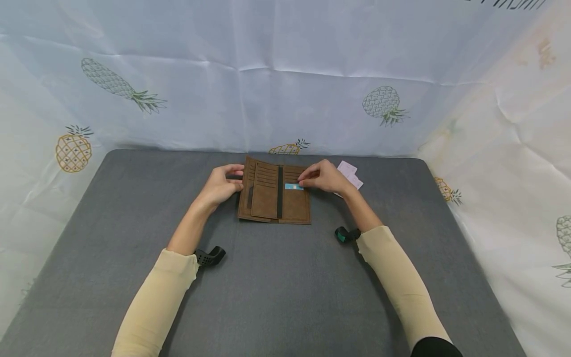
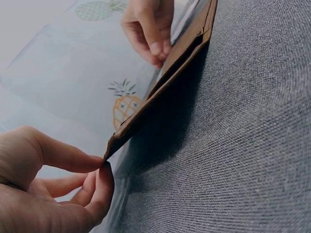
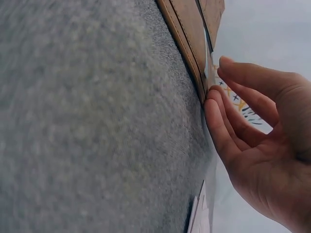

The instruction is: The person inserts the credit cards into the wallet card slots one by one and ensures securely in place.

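Observation:
A brown wallet lies unfolded on the grey table, with rows of card slots on both halves and a dark strip down its middle. My left hand pinches the wallet's left edge between thumb and fingers; in the left wrist view that edge is raised off the cloth. A blue card shows in a slot of the right half. Over its right end is my right hand. In the right wrist view, the right fingertips touch the wallet's edge beside the card, with the thumb held a little apart.
Pale pink paper pieces lie to the right, partly behind my right hand. The grey table ends at a white pineapple-print sheet behind and at the sides. A black wrist device sits on my left wrist, another on my right.

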The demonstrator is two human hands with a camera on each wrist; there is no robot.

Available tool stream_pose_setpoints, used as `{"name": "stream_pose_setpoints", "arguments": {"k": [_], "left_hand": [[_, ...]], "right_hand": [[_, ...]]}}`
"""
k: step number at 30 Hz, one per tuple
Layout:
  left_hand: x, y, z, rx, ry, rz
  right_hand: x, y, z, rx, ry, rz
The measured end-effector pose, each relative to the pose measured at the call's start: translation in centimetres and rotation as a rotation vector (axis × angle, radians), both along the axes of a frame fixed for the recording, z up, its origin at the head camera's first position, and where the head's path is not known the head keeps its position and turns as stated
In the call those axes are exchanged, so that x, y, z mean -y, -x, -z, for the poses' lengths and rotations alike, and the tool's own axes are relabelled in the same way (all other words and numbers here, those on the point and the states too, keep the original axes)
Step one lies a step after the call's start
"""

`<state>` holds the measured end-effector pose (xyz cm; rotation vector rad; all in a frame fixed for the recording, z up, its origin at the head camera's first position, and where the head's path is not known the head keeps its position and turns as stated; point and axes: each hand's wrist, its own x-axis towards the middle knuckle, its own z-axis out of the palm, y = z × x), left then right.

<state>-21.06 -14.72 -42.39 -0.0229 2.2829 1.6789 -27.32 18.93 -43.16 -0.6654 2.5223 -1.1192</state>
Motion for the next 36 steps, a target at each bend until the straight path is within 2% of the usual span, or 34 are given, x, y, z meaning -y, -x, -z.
{"name": "stream_pose_setpoints", "arguments": {"k": [6,17,23,28,32,36], "left_hand": [[0.0,0.0,0.1,-0.005,0.006,0.004],[0.2,-0.3,0.3,-0.027,-0.002,0.022],[0.2,-0.3,0.2,-0.034,-0.006,0.025],[0.2,-0.2,0.3,-0.032,-0.007,0.024],[0.1,-0.3,0.3,-0.033,-0.008,0.026],[0.2,-0.3,0.3,-0.037,-0.007,0.029]], "right_hand": [[-1.2,-0.3,-0.3,0.021,0.037,0.005],[-5.7,-0.9,-0.9,0.013,0.047,0.154],[-8.4,-1.1,-0.7,-0.045,-0.033,0.250],[-10.0,-1.3,-0.5,-0.107,-0.149,0.322],[-11.0,-1.7,-0.5,-0.112,-0.246,0.332],[-11.2,-2.4,-0.4,-0.109,-0.297,0.335]]}}
